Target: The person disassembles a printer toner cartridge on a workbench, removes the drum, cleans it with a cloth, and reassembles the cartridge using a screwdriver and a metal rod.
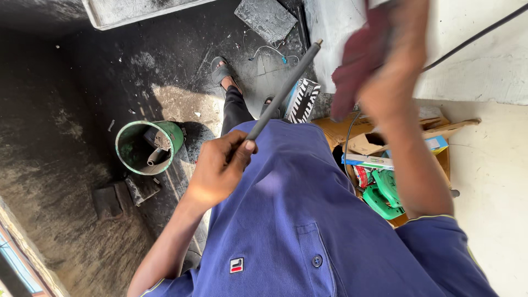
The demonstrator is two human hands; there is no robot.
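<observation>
Rod (283,91): grey, long and thin, brass-coloured tip at the far end; held above the floor, in front of the blue shirt (308,220).
Rod axis: slants from the near end in the left hand up and away to the right, tip ending near the white wall (484,66).
Left hand (220,168): closed in a fist round the rod's near end, thumb pressed along the shaft.
Right hand (379,66): raised, blurred, curled round a dark red cloth (357,55); how tightly closed, cannot tell.
Nearer hand: left already on the rod; right just beside the far end, to its right, not clearly touching.
Cloth to rod: cloth lies right of the tip, close to the upper shaft.
Cable (473,38): black, thin, runs from behind the right hand up toward the top right corner, across the wall.
Striped box (302,99): black and white stripes, upright on the floor, under the rod's middle.
Carton (396,159): brown cardboard, flaps open, right of the shirt, under the right forearm.
Carton contents: green power tool (385,192), red round label beside it, flat blue-and-white package (374,160) across the top.
Bucket (146,146): green, round, on the dark floor to the left, pipe offcuts and scraps inside.
Floor (82,110): black, dusty, with a grey slab at the top and loose wires near it.
Sandals (220,69): grey, on the feet below the rod.
</observation>
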